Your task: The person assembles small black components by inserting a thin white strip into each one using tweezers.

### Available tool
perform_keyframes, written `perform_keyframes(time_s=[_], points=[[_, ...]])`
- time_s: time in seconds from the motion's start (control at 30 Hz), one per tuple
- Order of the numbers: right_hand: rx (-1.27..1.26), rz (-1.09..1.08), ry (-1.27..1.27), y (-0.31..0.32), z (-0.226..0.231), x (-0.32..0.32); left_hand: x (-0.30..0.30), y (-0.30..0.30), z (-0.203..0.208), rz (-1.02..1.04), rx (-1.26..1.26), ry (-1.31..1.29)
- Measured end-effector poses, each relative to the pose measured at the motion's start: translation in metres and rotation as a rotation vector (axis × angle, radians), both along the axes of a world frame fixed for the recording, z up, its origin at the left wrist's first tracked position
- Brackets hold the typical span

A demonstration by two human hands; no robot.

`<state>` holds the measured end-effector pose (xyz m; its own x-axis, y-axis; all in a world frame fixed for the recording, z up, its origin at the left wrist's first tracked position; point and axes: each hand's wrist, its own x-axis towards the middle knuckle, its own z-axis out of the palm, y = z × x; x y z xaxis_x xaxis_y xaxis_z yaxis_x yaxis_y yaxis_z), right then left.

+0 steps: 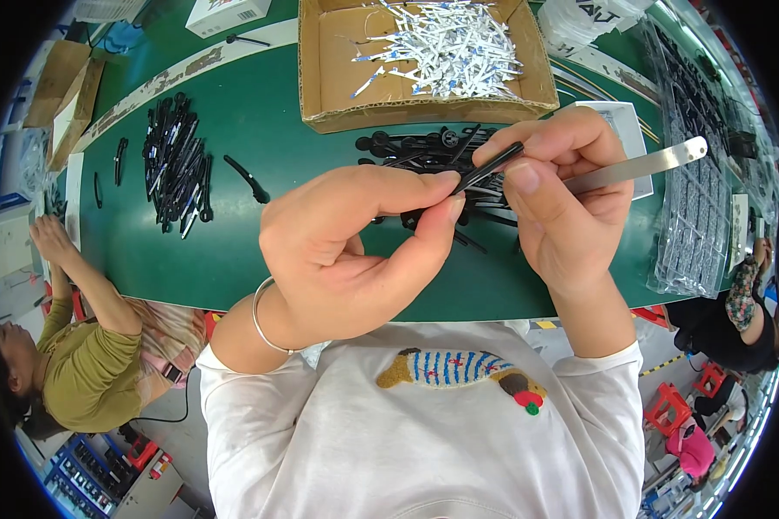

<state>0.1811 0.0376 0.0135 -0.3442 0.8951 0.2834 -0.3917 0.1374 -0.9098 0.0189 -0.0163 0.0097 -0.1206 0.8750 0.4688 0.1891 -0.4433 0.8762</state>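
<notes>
Both of my hands are raised over the green table (225, 268). Between thumb and fingers, my left hand (355, 233) pinches a slim black rod-like part (491, 167). At the part's upper end, my right hand (571, 190) has its thumb and fingers closed against it. Flat silver tweezers (640, 164) are tucked in that same hand, their rounded end with small holes pointing right; their tips are hidden. Behind and below my hands lies a heap of similar black parts (407, 147), partly covered by my fingers.
A cardboard box (424, 112) of white-and-blue slips stands at the far side. Left lie a pile of black parts (175, 164) and a single one (247, 178). Right are a white tray (610, 111) and stacked clear plastic trays (688, 216). A co-worker (86, 363) sits at left.
</notes>
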Motion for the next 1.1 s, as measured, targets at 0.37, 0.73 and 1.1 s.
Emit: perform_keyframes(time_s=[0.37, 0.73, 1.1], points=[[0.052, -0.04, 0.023, -0.002, 0.0, -0.001, -0.006, -0.004, 0.01, -0.069, -0.001, 0.181], [0.238, -0.046, -0.183, 0.002, -0.003, 0.01, -0.006, -0.003, 0.012, -0.055, 0.047, 0.233], [0.253, -0.083, -0.203, 0.0, -0.001, 0.009, -0.008, -0.001, 0.011, -0.117, 0.084, 0.262]])
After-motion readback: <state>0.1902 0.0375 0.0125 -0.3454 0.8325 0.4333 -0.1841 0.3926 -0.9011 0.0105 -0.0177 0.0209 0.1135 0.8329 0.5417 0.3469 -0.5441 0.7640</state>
